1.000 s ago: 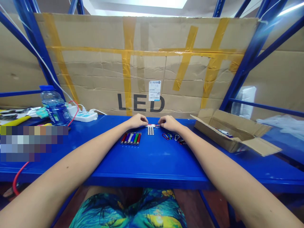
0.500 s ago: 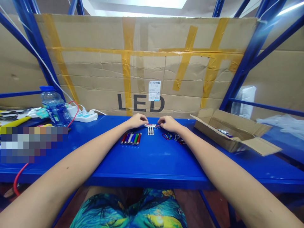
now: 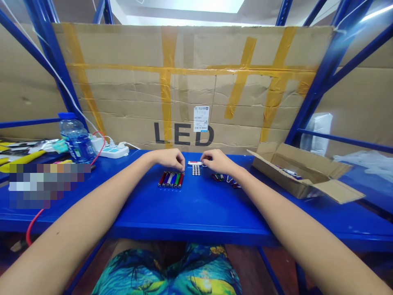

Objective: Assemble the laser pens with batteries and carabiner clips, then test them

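"Coloured tubes [image 3: 174, 179] are found where?"

"6 are lined up left of centre; at their far right end, the left hand [image 3: 171, 159] is pinched narrow, its hold hidden."

"And next?"

"Small metal pieces [image 3: 195, 170], easily scattered if the silver tube [image 3: 194, 163] behind is dragged; by its right end, the right hand [image 3: 215, 159] is narrowed, its grip untellable."

I sit at a glossy blue table [image 3: 184, 209]. On it, a row of coloured tubes [image 3: 170, 180] lies at my eleven o'clock, a block of small silvery pieces [image 3: 196, 170] at twelve with a silver-and-red tube [image 3: 194, 163] just beyond, carabiners [image 3: 229, 179] at one, an open cardboard box [image 3: 276, 176] at two, a bottle [image 3: 80, 141] and white power strip [image 3: 113, 152] at ten.
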Demonstrator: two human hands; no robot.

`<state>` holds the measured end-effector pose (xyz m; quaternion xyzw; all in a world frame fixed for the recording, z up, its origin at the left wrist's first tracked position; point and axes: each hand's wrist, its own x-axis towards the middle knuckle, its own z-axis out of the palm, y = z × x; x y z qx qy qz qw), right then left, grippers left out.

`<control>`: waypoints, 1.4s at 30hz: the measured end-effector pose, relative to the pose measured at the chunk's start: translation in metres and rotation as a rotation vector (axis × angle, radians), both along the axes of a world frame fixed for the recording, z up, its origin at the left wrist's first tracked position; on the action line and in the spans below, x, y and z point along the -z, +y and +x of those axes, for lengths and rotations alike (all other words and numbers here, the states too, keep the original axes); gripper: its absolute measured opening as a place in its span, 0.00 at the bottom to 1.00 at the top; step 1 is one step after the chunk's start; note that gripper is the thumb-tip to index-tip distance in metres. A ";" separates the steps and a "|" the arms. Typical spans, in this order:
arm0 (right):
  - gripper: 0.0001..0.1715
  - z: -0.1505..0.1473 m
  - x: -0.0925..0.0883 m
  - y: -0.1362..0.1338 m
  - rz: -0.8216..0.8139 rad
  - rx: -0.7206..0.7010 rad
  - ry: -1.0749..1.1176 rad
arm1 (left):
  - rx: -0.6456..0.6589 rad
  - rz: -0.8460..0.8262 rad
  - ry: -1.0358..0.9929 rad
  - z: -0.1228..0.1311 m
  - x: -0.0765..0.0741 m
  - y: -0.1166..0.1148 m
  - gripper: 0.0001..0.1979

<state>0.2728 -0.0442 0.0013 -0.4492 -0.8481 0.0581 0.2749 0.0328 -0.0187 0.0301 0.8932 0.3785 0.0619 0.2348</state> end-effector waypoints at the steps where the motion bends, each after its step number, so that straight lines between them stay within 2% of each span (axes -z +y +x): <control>1: 0.14 -0.006 -0.002 -0.008 -0.024 -0.061 -0.012 | 0.011 -0.005 0.023 0.001 0.000 -0.001 0.07; 5: 0.16 -0.030 -0.004 -0.035 -0.083 -0.309 -0.074 | 0.016 -0.010 0.059 0.004 0.004 -0.001 0.07; 11: 0.17 -0.045 0.003 -0.042 -0.081 -0.398 -0.147 | 0.026 0.006 0.025 0.007 0.010 -0.001 0.06; 17: 0.12 -0.047 0.004 -0.044 -0.030 -0.339 -0.207 | 0.020 0.041 0.036 0.010 0.011 0.000 0.08; 22: 0.14 -0.056 0.003 -0.050 -0.010 -0.205 -0.300 | 0.015 0.066 0.064 0.010 0.011 0.001 0.10; 28: 0.12 -0.064 0.000 -0.058 -0.129 0.022 -0.392 | -0.008 0.096 0.083 0.011 0.012 0.001 0.09; 33: 0.10 -0.060 -0.006 -0.063 -0.203 0.054 -0.402 | -0.015 0.097 0.094 0.012 0.013 0.000 0.10; 36: 0.10 -0.047 -0.013 -0.060 -0.267 0.037 -0.346 | -0.018 0.109 0.073 0.012 0.011 -0.001 0.10; 42: 0.03 -0.007 -0.030 -0.041 -0.380 -0.015 0.054 | 0.012 0.297 -0.015 0.018 0.013 -0.006 0.11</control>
